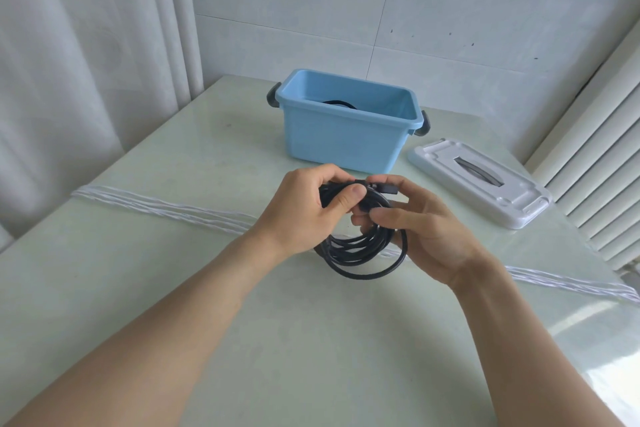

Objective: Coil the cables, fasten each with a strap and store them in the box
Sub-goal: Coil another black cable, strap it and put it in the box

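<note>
Coiled black cable (360,250) held above table (173,288), in front of blue box (343,142). Top of coil gripped by left hand (311,208), thumb pressed over strands. Strap (379,188) pinched by right hand (415,222). White lid (481,184) laid right of box.

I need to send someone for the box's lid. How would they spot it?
On the pale table, find the blue box. Just right of it lies the lid, flat and apart from the box. It is the only white moulded piece, with a dark handle slot in its middle.
</note>
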A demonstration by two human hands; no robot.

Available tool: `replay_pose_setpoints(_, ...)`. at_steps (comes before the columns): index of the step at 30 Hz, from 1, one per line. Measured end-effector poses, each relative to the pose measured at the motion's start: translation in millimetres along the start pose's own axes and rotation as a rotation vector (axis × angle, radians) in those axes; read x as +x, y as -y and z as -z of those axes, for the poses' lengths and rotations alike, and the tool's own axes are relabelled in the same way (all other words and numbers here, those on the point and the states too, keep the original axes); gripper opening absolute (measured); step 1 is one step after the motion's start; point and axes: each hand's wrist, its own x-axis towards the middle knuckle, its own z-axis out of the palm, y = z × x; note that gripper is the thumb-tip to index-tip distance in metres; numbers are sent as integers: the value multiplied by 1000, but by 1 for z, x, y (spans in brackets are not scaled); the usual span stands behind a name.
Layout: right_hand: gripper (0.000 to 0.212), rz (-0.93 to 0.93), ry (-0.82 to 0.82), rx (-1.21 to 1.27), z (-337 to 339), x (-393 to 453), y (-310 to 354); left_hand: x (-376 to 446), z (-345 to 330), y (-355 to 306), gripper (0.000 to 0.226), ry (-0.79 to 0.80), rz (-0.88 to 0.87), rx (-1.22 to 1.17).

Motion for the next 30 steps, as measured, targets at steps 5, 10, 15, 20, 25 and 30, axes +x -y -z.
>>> replay_pose_setpoints(5,44,92,-143,-139,-7,4,-9,-1,-3,-4,17,-11,63,-35)
replay_pose_setpoints(10,32,13,-44,-185,-7,2,-9,-3,-5,-8,22,-2,79,-35)
replay_pose_setpoints(15,32,-13,-37,-137,-8,3,-9,-3,-5,-5,22,5,59,-21)
replay_pose_setpoints(20,52,8,-36,-20,-6,2,-9,-2,-3,-4,17,29,64,-104)
replay_pose_setpoints(25,59,-10,-14,115,-8,2,-11,0,0,-2,14,42,68,-225)
replay_pose_setpoints(30,51,88,-75,-37,-8,1,-10,0,1,-5,19,86,99,-325)
